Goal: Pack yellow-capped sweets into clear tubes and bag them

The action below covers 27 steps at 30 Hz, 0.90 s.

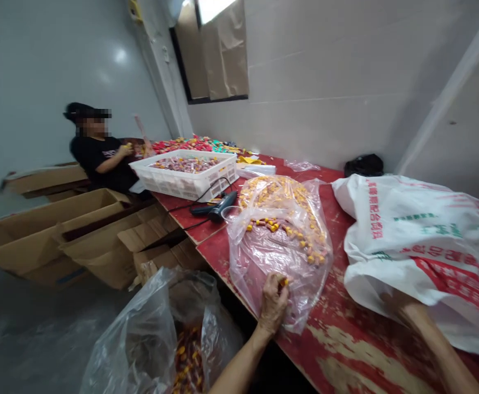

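One yellow-capped piece (pixel 284 282) between the left hand's (pixel 275 301) pinched fingers, above clear plastic (pixel 264 246)

Basket (pixel 184 183) lies left of sack (pixel 420 241).

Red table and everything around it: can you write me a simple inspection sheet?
Surface: red table, paint worn in pale patches.
Job's things: clear plastic bag with small yellow-capped pieces; white crate of small pieces; printed white sack.
Clutter: black bag near the wall; cardboard boxes beside the table.
Hands: left hand pinches a small yellow piece in its fingers; right hand at the white sack, fingers hidden.
Cables: black cable by the dark handheld tool, near the table's edge.
Surroundings: person in a black cap beyond the crate.
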{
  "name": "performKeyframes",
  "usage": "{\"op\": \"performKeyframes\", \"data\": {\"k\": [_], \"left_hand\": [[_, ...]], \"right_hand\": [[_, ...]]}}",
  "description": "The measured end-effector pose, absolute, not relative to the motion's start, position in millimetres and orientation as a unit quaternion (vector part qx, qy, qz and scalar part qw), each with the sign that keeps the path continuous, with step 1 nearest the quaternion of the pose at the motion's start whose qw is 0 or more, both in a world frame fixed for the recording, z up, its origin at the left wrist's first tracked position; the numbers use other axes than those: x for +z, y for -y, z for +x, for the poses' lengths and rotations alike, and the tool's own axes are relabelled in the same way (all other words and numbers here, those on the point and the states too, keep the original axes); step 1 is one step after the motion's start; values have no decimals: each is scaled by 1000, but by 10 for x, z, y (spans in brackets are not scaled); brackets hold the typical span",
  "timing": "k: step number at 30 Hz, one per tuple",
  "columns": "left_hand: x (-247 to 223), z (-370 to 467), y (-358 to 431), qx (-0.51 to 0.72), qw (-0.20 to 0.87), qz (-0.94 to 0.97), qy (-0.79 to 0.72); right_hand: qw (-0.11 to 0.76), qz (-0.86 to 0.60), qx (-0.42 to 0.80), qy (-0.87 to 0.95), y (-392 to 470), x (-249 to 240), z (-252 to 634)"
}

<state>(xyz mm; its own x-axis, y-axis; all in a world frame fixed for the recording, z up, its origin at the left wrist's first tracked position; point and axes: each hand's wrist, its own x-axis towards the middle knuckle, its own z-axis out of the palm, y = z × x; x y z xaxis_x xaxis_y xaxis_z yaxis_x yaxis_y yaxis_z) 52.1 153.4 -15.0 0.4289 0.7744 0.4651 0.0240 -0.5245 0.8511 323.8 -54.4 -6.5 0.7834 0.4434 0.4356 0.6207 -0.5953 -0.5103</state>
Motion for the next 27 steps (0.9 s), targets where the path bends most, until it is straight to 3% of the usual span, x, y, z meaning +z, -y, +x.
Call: {"op": "performKeyframes", "data": {"k": [5,8,12,17,19,24,27], "left_hand": [[-109,433,-1402,473,459,696,-286],[-36,381,-1207,459,545,641,-285],[35,315,-799,377,691,554,-271],[19,324,-411,258,789,491,-264],[25,332,-344,233,809,467,-270],[57,318,-283,222,822,444,-279],[36,288,-251,210,821,458,-268]], "right_hand": [[370,-888,-70,262,935,96,2617],[423,-871,-22,247,1068,107,2200],[501,-831,40,238,1113,90,1687],[646,-728,114,201,1148,77,1309],[622,-747,97,216,1196,59,1248],[415,-850,51,318,1398,21,1161],[336,-859,54,383,1483,47,1101]]}}
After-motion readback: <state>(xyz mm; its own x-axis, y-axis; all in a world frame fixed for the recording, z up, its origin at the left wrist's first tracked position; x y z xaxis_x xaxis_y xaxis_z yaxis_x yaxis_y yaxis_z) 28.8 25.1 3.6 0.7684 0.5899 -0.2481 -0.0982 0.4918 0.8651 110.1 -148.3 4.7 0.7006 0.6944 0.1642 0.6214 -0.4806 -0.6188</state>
